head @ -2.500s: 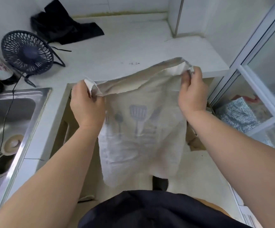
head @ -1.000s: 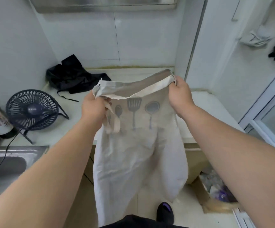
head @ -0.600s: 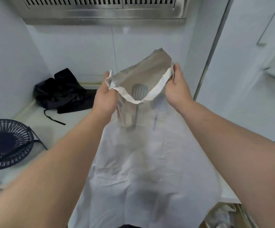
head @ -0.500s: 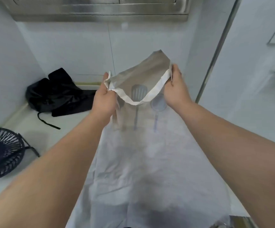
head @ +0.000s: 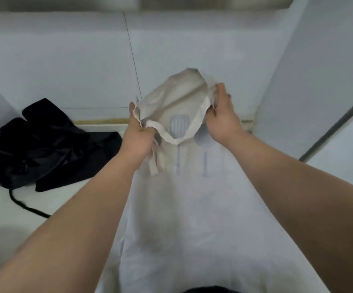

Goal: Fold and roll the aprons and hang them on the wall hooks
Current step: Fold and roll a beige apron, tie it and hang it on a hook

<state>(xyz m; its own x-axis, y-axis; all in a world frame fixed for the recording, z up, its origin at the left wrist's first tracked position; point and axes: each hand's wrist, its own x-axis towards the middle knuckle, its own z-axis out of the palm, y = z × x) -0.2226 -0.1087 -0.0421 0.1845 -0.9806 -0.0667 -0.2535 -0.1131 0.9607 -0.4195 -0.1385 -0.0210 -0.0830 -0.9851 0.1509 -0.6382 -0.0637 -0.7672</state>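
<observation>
The bottom of the beige apron (head: 188,208) runs off the lower edge. The apron covers most of the bench (head: 6,218) under it. On the left hand (head: 138,136), most fingers are tucked into the apron's top corner and do not show. On the right hand (head: 222,119), the fingers curl behind the other corner. The black cloth (head: 44,144) is a blurry heap, and its shape is hard to tell. A grey metal strip (head: 171,2) is cut off at the top. A dark shape (head: 205,290) peeks in at the bottom edge, too little to name.

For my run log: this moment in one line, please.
left hand: grips beige apron top | right hand: grips apron top | black cloth: crumpled on counter
</observation>
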